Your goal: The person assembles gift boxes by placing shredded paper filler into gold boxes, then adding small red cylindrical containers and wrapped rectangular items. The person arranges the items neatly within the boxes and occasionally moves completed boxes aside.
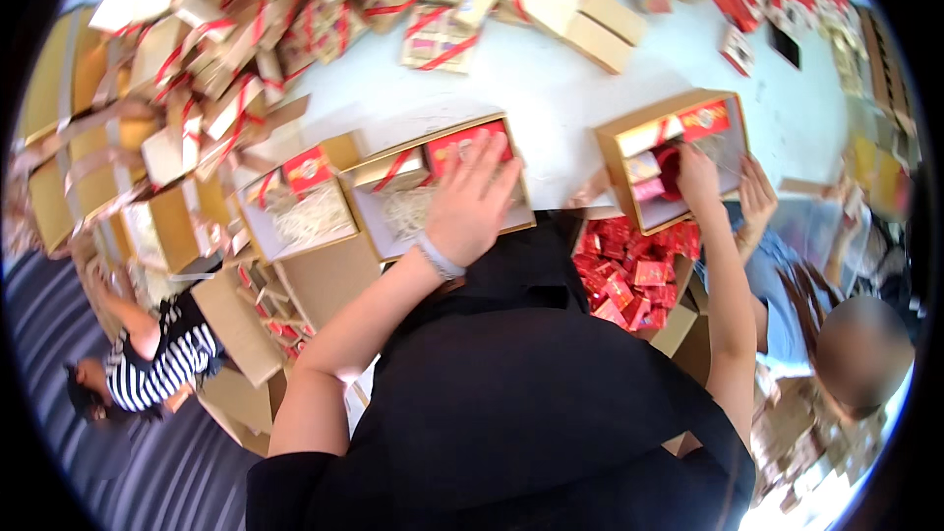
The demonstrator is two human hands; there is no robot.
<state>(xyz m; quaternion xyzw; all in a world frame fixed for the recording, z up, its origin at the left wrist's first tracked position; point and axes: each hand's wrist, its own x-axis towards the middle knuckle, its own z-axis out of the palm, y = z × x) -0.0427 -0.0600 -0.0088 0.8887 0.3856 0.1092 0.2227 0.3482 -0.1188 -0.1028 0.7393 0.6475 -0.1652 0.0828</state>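
My left hand (476,199) lies palm down over a gold-edged cardboard gift box (356,203), its fingers across a red packet (445,151). Pale shredded filler (405,210) shows beside that hand. My right hand (699,175) reaches into a tilted gift box (617,181) on the right, fingers at a dark red round item (669,171); whether they grip it is hidden. In this box are another red packet (706,122) and small pink pieces (649,189). A co-worker's hand (757,195) is at its right edge.
Left of my left hand stands another filled gift box (267,236). Small red packets (627,273) fill a carton by my right side. Ribboned boxes (324,29) pile along the table's (546,110) far side. A phone (784,46) lies far right. People work on both sides.
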